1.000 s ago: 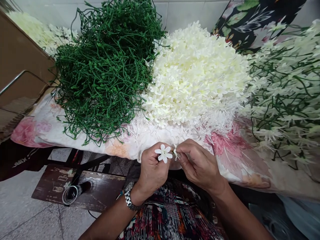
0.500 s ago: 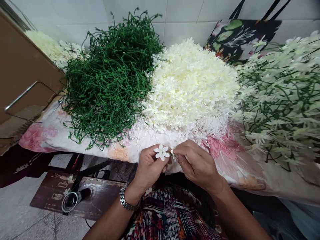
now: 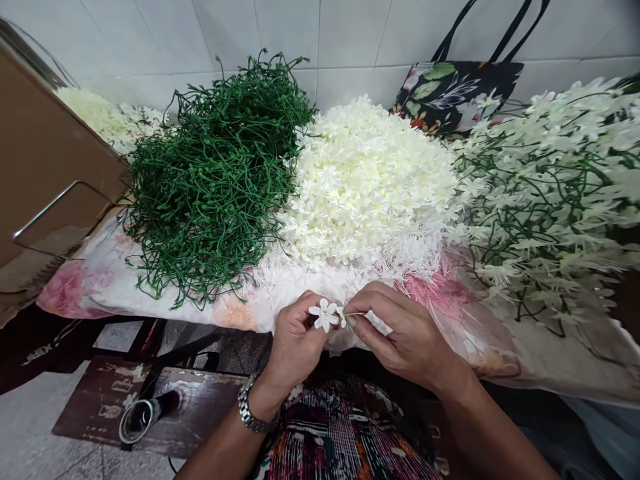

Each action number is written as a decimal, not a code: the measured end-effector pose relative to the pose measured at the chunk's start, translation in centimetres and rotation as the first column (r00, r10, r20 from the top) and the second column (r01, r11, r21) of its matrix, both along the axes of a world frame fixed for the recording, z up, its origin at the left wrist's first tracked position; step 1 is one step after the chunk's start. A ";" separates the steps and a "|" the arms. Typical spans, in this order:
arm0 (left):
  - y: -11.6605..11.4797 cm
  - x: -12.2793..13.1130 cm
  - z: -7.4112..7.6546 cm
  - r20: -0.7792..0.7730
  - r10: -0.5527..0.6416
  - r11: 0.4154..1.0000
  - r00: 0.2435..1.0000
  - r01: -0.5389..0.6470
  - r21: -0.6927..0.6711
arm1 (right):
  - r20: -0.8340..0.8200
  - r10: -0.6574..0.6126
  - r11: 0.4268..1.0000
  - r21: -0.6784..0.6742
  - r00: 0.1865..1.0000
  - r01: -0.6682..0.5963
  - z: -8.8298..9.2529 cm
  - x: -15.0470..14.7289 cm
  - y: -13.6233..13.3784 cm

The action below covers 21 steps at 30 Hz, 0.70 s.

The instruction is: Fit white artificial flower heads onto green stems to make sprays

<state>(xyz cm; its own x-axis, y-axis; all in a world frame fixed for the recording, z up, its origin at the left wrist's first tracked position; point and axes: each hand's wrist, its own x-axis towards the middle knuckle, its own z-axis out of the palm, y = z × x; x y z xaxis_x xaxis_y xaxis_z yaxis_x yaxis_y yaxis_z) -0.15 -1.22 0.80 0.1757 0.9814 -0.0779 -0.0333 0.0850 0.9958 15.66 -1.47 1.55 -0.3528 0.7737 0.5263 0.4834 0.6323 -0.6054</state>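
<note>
My left hand (image 3: 297, 341), with a metal watch on the wrist, is closed around a white five- or six-petalled artificial flower (image 3: 325, 315) that faces up between thumb and fingers. Just to its right, my right hand (image 3: 403, 333) pinches a second, smaller-looking white artificial flower (image 3: 343, 317), seen edge-on. A thin pale stem shows between the right thumb and forefinger. Both hands meet at the front edge of the floral cloth (image 3: 165, 288). Beyond them lies a heap of loose white petals and flowers (image 3: 370, 173), fringed with thin white strands (image 3: 417, 253).
A mound of green plastic stems (image 3: 215, 180) lies left of the white heap. White flowers on green stems (image 3: 545, 187) fill the right side. A floral bag (image 3: 455, 97) leans on the wall. Far left stands a cardboard box (image 3: 45, 153). A cup (image 3: 137, 420) sits on a low bench (image 3: 210, 407).
The small flower in my right hand has moved up against the one in my left, its pale stem now showing. The whole view has tilted slightly upward.
</note>
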 end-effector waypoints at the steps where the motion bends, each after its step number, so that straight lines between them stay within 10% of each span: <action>1: 0.1 0.0 0.1 -0.045 0.004 1.000 0.999 -0.003 0.026 | 0.014 -0.004 1.000 0.004 1.000 0.004 0.0 0.0 0.0; 21: 0.5 1.1 -0.8 -0.218 0.052 0.983 0.975 -0.011 0.184 | 0.088 -0.056 0.993 0.111 0.995 0.047 -1.6 -0.3 0.5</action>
<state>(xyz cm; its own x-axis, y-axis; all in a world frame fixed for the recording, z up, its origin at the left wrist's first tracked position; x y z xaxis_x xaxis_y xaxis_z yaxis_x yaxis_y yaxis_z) 0.97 -0.72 -0.02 0.1431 0.9874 0.0675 0.1894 -0.0942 0.9774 15.38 -0.93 -0.09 -0.3641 0.7322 0.5755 0.5669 0.6645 -0.4869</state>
